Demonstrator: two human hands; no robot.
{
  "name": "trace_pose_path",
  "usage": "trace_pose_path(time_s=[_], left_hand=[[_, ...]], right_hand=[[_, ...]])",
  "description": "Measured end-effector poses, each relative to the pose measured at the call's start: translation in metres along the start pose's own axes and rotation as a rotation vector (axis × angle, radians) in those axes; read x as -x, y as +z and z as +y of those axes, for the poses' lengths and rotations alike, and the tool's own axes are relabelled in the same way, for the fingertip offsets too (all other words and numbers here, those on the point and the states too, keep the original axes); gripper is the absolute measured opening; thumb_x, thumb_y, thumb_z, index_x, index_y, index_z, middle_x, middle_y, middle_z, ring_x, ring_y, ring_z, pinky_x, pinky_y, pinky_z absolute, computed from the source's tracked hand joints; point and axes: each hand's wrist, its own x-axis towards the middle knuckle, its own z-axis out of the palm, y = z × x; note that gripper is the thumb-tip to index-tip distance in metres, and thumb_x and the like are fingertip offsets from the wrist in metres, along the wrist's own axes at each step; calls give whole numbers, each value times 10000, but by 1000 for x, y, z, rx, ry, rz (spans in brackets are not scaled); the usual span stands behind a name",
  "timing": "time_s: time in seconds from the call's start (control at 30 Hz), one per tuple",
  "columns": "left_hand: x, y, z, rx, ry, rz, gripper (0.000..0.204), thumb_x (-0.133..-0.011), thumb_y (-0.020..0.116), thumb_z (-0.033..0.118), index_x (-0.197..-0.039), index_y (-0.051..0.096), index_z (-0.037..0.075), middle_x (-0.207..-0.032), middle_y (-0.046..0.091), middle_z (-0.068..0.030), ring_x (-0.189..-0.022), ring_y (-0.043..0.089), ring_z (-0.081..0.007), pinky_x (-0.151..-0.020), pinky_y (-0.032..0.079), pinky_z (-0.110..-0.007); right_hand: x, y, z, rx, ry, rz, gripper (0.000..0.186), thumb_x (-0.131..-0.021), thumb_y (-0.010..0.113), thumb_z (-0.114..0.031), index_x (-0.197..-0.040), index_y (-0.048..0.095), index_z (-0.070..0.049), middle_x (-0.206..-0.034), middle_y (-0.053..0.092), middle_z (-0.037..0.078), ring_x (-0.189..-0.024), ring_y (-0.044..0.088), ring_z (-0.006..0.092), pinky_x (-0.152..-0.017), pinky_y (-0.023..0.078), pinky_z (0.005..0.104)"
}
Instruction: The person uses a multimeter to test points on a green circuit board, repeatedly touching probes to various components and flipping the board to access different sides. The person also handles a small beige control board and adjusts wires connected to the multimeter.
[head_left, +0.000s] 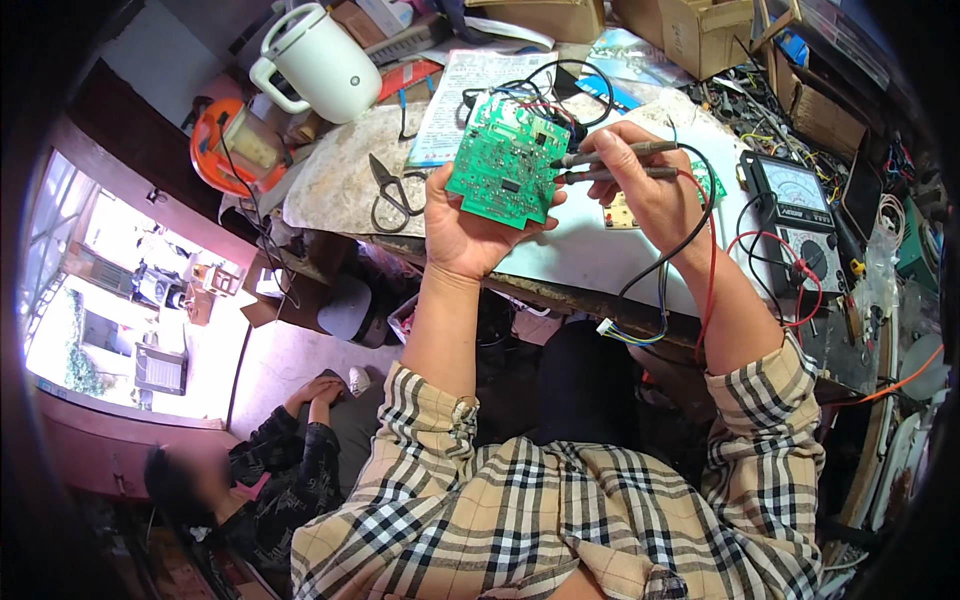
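Gripping the green circuit board (500,165) in the left hand (463,235) above the table (335,190), lengthwise away from the body (540,500). Pinching two test probes (655,149) in the right hand (655,200), with tips aimed left at the board's right edge; cannot tell if touching.

From my remote post I see passage over the white sheet (560,258), between the left hand (452,235) and right forearm (735,305), though a black lead (648,268) and red lead (713,250) hang across its right part. Scissors (385,178) obstruct just left of the left hand; a white jug (325,70) blocks beyond them, the meter (792,190) far right.
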Motion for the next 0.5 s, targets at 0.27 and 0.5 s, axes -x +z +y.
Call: trace_pose_path(time_s=[0.27,0.5], left_hand=[[2,3,-3,7,8,9,830,-870,541,573,-1459,402,6,-1377,493,-332,-1187,539,-549,-941,488,-631],[3,0,-4,10,15,4,830,-887,518,584,-1468,383,7,-1378,489,-332,-1193,525,-560,-942,481,-643]], right_hand=[[4,7,1,46,-25,-3,348,-978,623,-319,-983,675,25,-731,665,71,-634,639,127,-565,504,264],[0,4,9,3,45,0,371,-996,584,-331,-1019,679,26,-739,685,83,-638,666,144,-567,517,265]])
